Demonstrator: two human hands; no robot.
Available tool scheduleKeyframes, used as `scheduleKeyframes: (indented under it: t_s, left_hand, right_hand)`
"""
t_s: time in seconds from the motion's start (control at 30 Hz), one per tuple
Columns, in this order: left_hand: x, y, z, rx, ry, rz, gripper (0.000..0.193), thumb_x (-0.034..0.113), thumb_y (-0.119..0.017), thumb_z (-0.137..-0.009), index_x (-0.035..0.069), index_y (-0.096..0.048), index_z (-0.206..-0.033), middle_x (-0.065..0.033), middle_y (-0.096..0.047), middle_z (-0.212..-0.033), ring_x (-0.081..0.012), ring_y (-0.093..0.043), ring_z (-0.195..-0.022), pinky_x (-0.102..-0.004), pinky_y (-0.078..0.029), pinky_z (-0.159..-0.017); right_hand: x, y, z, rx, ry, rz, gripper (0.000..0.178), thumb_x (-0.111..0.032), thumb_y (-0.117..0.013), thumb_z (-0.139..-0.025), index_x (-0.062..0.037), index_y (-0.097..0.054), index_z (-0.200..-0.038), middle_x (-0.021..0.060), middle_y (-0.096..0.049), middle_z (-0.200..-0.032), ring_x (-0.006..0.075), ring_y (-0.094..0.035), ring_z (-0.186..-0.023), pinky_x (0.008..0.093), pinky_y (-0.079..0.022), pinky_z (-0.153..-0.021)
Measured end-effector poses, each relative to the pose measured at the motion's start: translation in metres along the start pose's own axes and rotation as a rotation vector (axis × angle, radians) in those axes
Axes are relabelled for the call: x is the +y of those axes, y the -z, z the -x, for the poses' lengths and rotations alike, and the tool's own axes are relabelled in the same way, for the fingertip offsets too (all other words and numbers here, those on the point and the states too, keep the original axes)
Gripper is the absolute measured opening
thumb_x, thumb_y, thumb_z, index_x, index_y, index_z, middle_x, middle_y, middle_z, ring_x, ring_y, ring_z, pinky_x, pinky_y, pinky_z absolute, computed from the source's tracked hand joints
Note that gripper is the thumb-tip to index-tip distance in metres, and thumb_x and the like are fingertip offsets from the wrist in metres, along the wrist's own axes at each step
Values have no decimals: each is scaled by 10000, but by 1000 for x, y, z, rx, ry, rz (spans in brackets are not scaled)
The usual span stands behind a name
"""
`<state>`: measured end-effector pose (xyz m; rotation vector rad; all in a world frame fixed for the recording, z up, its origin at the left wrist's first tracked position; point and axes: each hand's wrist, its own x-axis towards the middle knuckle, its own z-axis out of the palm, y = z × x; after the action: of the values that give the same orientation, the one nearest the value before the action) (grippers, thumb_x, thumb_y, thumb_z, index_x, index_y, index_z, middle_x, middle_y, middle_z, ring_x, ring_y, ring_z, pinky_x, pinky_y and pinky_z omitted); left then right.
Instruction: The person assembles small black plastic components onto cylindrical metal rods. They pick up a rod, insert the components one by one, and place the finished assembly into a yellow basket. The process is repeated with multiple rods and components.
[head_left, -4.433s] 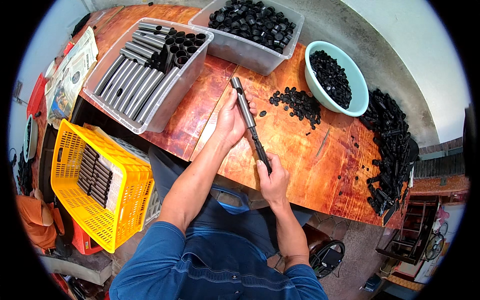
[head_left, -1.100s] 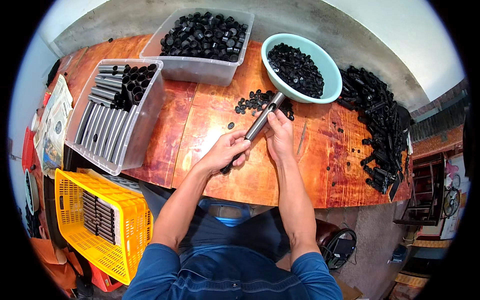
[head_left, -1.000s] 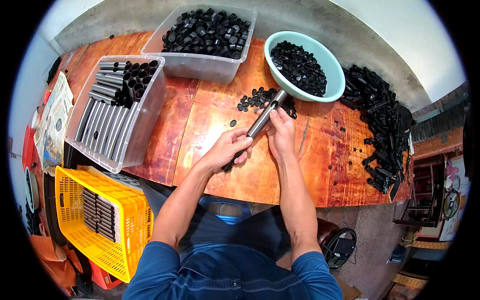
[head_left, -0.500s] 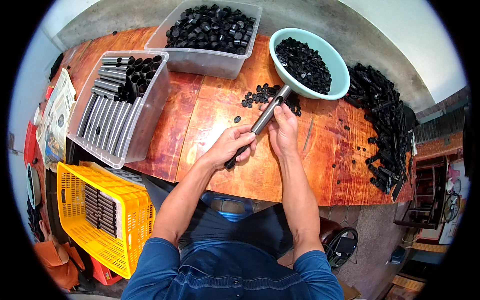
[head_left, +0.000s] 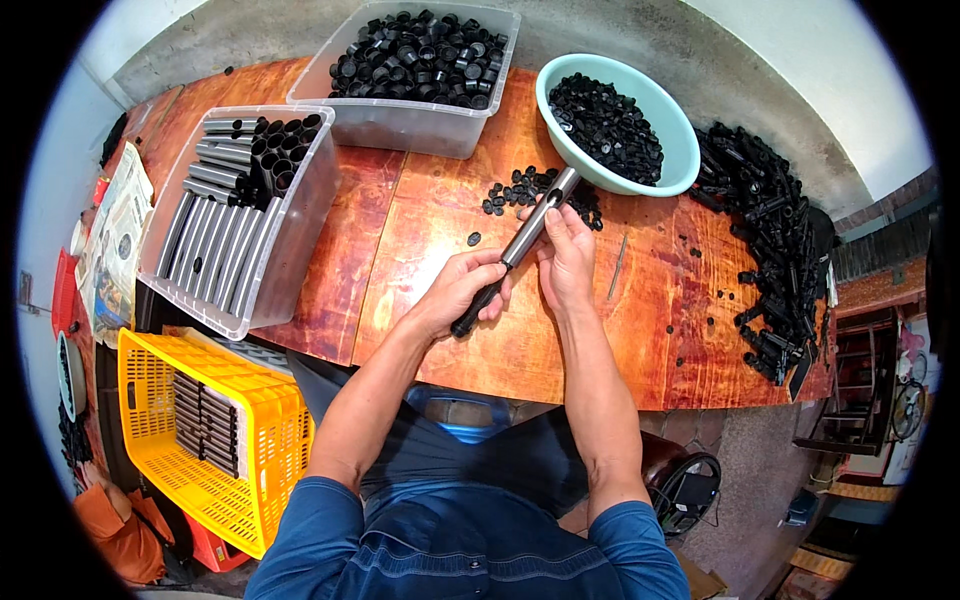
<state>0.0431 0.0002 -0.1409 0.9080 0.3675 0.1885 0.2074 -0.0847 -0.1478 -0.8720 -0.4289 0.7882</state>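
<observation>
A grey metal tube (head_left: 526, 236) with a hole near its far end slants across in front of me. From its near end sticks a black plastic part (head_left: 476, 313). My left hand (head_left: 462, 290) is closed around the joint where tube and black part meet. Higher up the tube, my right hand (head_left: 567, 256) grips it from the right, thumb lying along its side. Small black caps (head_left: 520, 188) are scattered on the table just beyond the tube, and a single black cap (head_left: 474, 239) lies left of it.
On the wooden table (head_left: 420, 215) stand a clear bin of metal tubes (head_left: 322, 205), a clear bin of black caps (head_left: 400, 125) and a pale green bowl (head_left: 683, 150) of small black pieces. Black parts (head_left: 775, 250) are heaped right; a thin rod (head_left: 617, 266) lies nearer. A yellow crate (head_left: 280, 450) sits lower left.
Both hands keep their hold on the tube and black part, which have barely moved. The whole view has shifted very slightly.
</observation>
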Motion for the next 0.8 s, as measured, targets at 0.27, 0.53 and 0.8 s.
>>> scheduleKeyframes:
  t_s: [0.27,0.53,0.8]
  left_hand:
    - [-2,-3,-1,17,-29,-66,360,128,-489,-1066,-43,-551,-1376,-75,-666,-815,-83,-556,-537,-198,-432,-470]
    - [-8,-7,-1,92,-70,-142,325,133,-510,-1048,-39,-586,-1313,-68,-661,-806,-82,-550,-519,-211,-429,-458]
    - [-7,-4,2,83,-56,-103,210,149,-505,-1040,-17,-592,-1135,-58,-645,-800,-88,-558,-517,-235,-442,-456]
  right_hand:
    - [-1,-1,0,15,-4,7,230,-150,-627,-1066,8,-606,-1231,69,-700,-1028,118,-667,-869,262,-555,-770]
    - [4,1,2,32,13,27,229,-142,-637,-1062,13,-608,-1228,38,-683,-999,92,-641,-840,245,-531,-738]
    - [6,2,3,-26,1,54,309,-192,-626,-1072,25,-594,-1290,67,-693,-1035,130,-666,-892,277,-561,-808]
